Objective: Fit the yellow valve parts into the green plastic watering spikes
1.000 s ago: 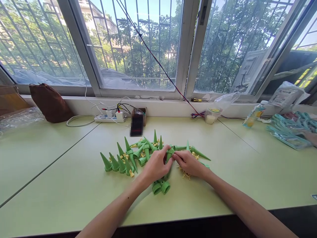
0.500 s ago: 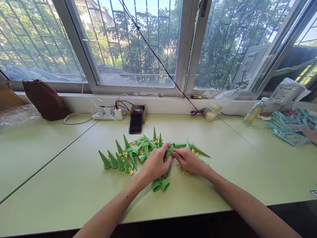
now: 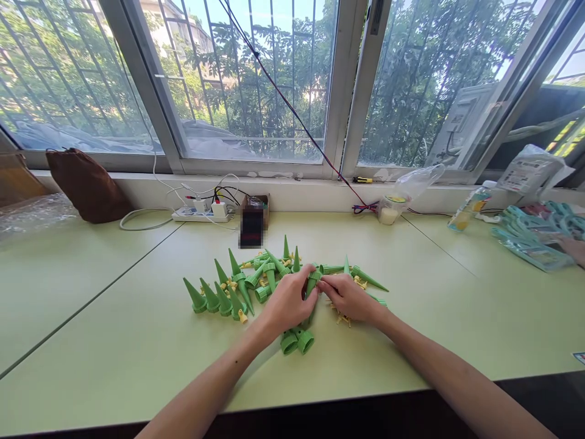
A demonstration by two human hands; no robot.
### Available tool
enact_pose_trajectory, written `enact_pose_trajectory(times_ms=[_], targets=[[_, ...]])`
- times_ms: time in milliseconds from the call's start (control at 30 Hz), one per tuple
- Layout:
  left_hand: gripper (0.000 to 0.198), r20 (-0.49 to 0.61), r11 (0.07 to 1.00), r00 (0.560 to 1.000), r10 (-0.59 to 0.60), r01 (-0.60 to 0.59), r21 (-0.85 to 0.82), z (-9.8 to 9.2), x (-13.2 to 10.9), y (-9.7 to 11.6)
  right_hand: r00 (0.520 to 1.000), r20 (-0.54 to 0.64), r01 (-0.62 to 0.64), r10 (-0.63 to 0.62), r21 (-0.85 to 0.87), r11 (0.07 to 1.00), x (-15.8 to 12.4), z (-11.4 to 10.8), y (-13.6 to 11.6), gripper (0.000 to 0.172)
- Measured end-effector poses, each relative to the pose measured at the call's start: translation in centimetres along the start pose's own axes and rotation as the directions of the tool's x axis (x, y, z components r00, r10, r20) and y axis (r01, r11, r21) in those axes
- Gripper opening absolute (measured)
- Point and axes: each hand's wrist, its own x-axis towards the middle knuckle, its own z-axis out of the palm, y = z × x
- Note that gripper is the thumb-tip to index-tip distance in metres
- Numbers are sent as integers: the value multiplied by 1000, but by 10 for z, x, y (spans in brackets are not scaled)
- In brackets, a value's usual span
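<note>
Hands meet over the middle of the pale green counter [image 3: 114,341]. The left hand [image 3: 287,303] has its fingers closed narrowly round a green cone [image 3: 313,281], which stands tilted just above the heap. The right hand [image 3: 350,297] brings pinched fingertips against the same cone at its collar. Whether a small part sits between those tips is hidden.

The work looks like fitting at the collar. It would go best with the left hand steadying the cone low on its body. The right hand should work squarely on the axis with light pressure, since the rim looks thin.

The heap of cones [image 3: 265,274] is smooth moulded plastic. Each piece tapers to a sharp point and has a ribbed, cup-like collar at the wide end. A row of upright cones [image 3: 214,300] stands to the left of the heap. Two collared pieces [image 3: 297,341] lie towards the front edge, under the left wrist. Small yellow fittings [image 3: 340,318], knobbly and pale, lie scattered beneath the right hand.

Along the back edge are a brown cloth pouch [image 3: 86,186], a white power strip [image 3: 201,213] with looped cables, a small dark box [image 3: 253,227] and a jar [image 3: 390,213] under crinkled clear film. Glossy teal packets [image 3: 534,238] lie at the right end, with another person's hand [image 3: 576,250] beside them.
</note>
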Motion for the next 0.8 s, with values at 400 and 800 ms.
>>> enact_pose_trajectory(times_ms=[400,800], targets=[[30,-19,998,1000,-9,8,-56,0,-1,0,1000,-23,16,-15,7,1000,-1,2,4,39],[27,-22,997,1000,-8,6,-79,-1,-1,1,1000,-24,15,-14,31,999,0,1,0,37]])
